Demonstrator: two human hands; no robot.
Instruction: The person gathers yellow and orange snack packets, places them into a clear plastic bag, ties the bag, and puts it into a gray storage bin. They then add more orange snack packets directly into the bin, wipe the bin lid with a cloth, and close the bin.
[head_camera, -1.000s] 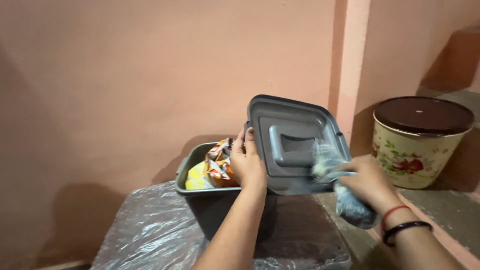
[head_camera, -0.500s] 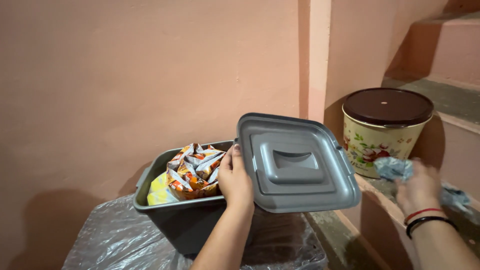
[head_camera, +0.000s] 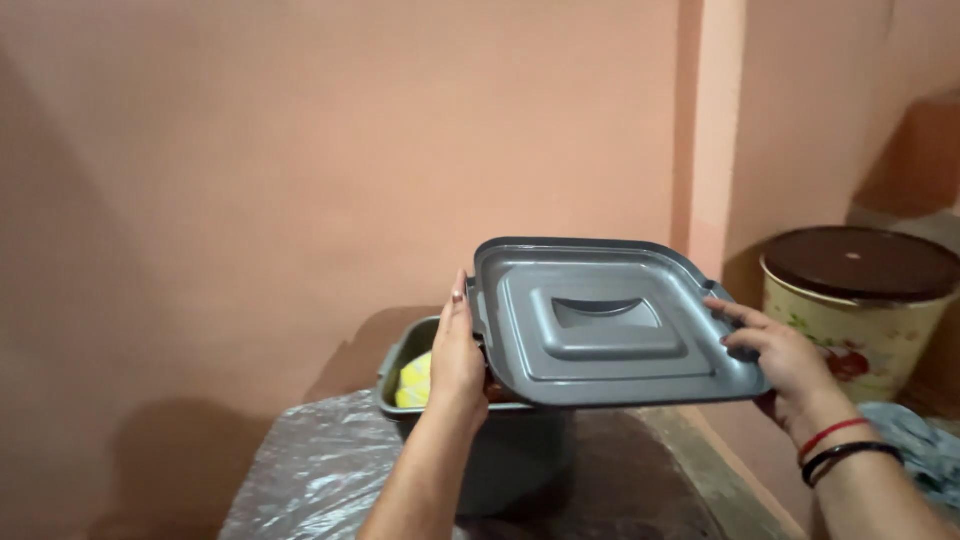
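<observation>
Both hands grip a square grey plastic lid (head_camera: 610, 325) w/ a raised centre handle: left hand (head_camera: 458, 365) clamps its left edge, thumb on top; right hand (head_camera: 775, 352) pinches its right edge, fingers curled over the rim. Lid sits roughly level, hovering above & partly off to the right of a grey plastic bin (head_camera: 490, 440), so the bin's left part is uncovered, yellow packets (head_camera: 413, 380) showing inside. Bin stands on a desk covered w/ clear plastic sheet (head_camera: 320, 470), near its back edge by the pink wall (head_camera: 300, 150). Off the desk's right edge: cream floral tin w/ brown round lid (head_camera: 865, 300), well apart.

Step, as I read it: lid held over the bin, not seated yet. Next move prob. calls for sliding it left, squaring corners w/ the rim, lowering evenly w/ both hands
</observation>
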